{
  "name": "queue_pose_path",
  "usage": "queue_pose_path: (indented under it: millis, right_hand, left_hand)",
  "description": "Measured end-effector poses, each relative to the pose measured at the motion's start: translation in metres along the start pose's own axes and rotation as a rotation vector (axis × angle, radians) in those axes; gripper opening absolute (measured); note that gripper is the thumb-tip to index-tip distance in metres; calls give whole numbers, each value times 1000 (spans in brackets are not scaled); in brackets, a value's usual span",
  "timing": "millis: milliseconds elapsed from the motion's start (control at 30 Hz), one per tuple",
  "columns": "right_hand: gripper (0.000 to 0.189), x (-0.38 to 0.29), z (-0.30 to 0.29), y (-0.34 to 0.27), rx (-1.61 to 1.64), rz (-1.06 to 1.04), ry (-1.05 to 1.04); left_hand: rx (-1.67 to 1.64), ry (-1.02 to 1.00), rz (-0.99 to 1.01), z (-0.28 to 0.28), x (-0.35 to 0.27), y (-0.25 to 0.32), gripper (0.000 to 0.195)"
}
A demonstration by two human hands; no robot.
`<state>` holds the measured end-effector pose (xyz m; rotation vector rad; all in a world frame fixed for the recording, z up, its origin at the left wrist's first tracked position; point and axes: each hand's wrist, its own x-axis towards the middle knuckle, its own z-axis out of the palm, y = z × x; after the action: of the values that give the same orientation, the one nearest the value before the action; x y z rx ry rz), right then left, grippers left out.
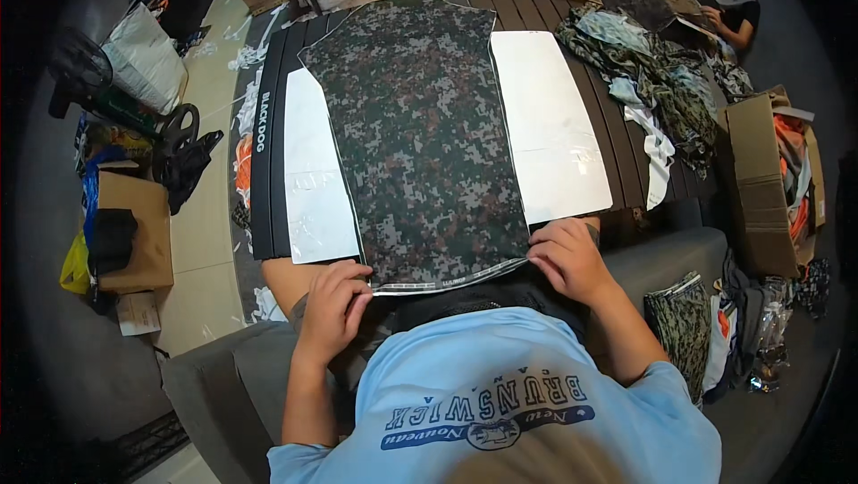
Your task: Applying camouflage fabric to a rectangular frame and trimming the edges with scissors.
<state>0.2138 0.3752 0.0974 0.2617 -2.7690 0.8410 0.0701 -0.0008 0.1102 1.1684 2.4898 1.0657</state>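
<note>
A cut panel of dark camouflage fabric (422, 129) lies lengthwise over the slatted dark table, its near edge reaching the person's lap. My left hand (338, 296) pinches the near left corner. With thumb and fingers, my right hand (560, 256) grips the near right corner. Between the hands runs a pale printed edge strip (442, 284), curving slightly down. White sheets, one at the left (315, 182) and one at the right (549, 135), show on either side of the fabric; whether they join beneath it is hidden.
Crumpled camouflage cloth (643, 75) and a white strip (650, 155) lie on the table's right (620, 182). An open cardboard box (764, 182) stands beyond. At left are another box (144, 236) and a white sack (144, 58). Another person's hand (714, 17) shows at upper right.
</note>
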Motion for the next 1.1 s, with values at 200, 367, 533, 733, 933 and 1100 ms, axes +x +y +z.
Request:
queue_pose_path:
  millis: [200, 367, 533, 733, 933, 1100]
  right_hand:
    - [12, 11, -17, -12, 9, -17, 4]
    - [12, 22, -31, -12, 40, -17, 4]
    - [11, 35, -36, -12, 41, -25, 22]
    - [13, 39, -32, -3, 37, 8, -9]
    - [12, 11, 19, 16, -119, -57, 36]
    - [10, -3, 35, 20, -199, -126, 88]
  left_hand:
    - [-24, -6, 8, -13, 5, 10, 7]
    - [-71, -4, -8, -29, 10, 9, 7]
    - [-75, 15, -20, -37, 18, 9, 8]
    - [-95, 23, -33, -32, 22, -6, 12]
    - [122, 90, 59, 9, 1, -40, 13]
    - [262, 172, 159, 22, -7, -45, 12]
